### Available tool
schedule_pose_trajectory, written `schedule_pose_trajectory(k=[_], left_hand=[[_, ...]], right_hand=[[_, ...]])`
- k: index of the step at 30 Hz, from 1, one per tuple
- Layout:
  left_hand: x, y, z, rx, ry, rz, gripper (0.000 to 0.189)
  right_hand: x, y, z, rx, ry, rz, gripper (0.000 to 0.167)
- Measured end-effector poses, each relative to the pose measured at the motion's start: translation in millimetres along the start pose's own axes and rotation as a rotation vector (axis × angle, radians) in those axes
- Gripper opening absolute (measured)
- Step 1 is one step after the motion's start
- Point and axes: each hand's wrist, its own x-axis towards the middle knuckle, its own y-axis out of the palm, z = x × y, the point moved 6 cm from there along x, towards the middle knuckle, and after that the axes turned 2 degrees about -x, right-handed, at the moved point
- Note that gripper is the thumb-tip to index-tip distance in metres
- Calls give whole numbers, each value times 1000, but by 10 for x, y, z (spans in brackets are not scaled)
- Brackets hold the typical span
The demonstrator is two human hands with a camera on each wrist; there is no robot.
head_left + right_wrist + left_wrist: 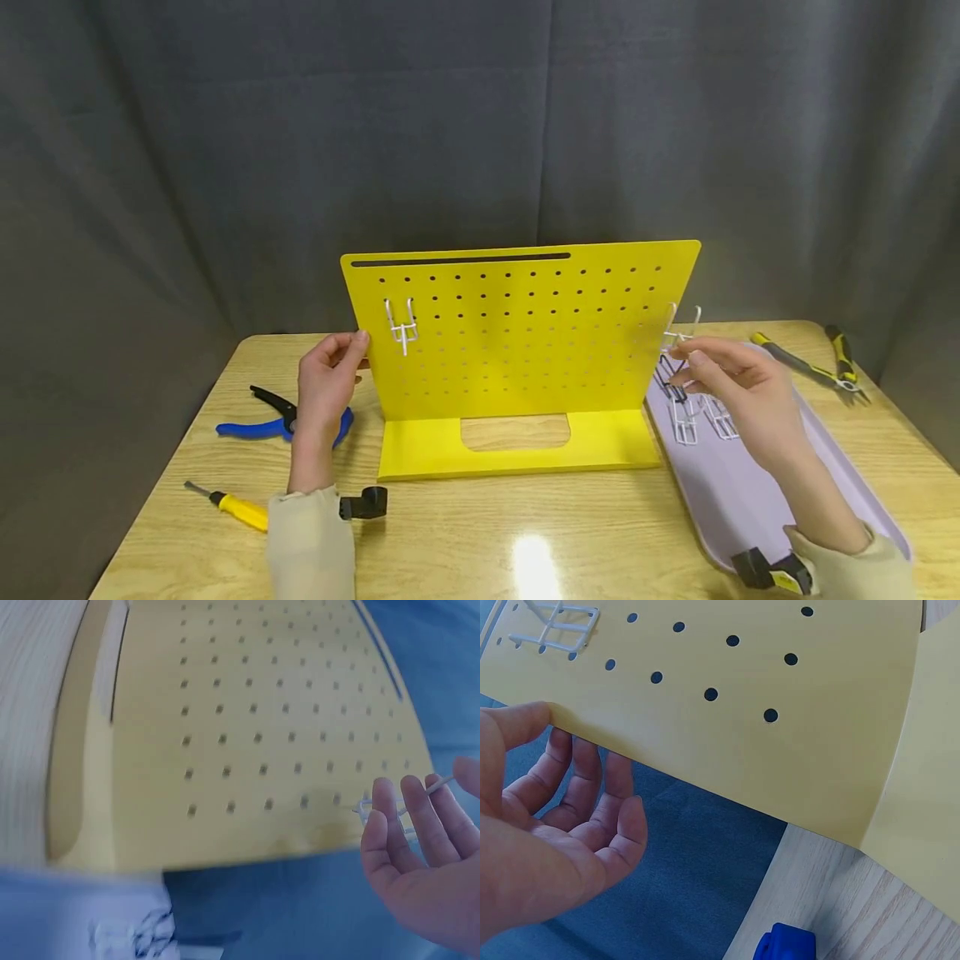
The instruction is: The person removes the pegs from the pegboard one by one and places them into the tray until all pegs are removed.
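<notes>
A yellow pegboard stands on its folded base, leaning a little. My left hand grips its left edge, thumb on the front face and fingers behind. Near that edge a white wire hook is fixed in the holes, also seen in the left wrist view. By the board's right edge, my right hand pinches another white wire hook, its two prongs pointing up. In the right wrist view this hook overlaps the board's edge, partly hidden behind the fingers.
A lilac tray on the right holds several white and black wire hooks. Beyond it lie two yellow-and-black hand tools. Blue-handled pruning shears and a yellow screwdriver lie on the left. A dark curtain hangs behind.
</notes>
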Motion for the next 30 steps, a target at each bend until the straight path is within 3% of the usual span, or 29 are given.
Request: schedule_pose_trajectory(k=[7, 17, 25, 30], left_hand=[[10, 10, 0, -8, -2, 10, 41], [9, -12, -16, -8, 0, 3, 41], [21, 7, 22, 0, -2, 13, 42], [16, 0, 21, 2, -14, 4, 42]], right_hand=[[-184, -402, -281, 72, 95, -66, 19], [-328, -890, -534, 300, 164, -145, 23], [-472, -1168, -923, 241, 345, -132, 23], [-513, -1302, -1089, 21, 438, -88, 21]])
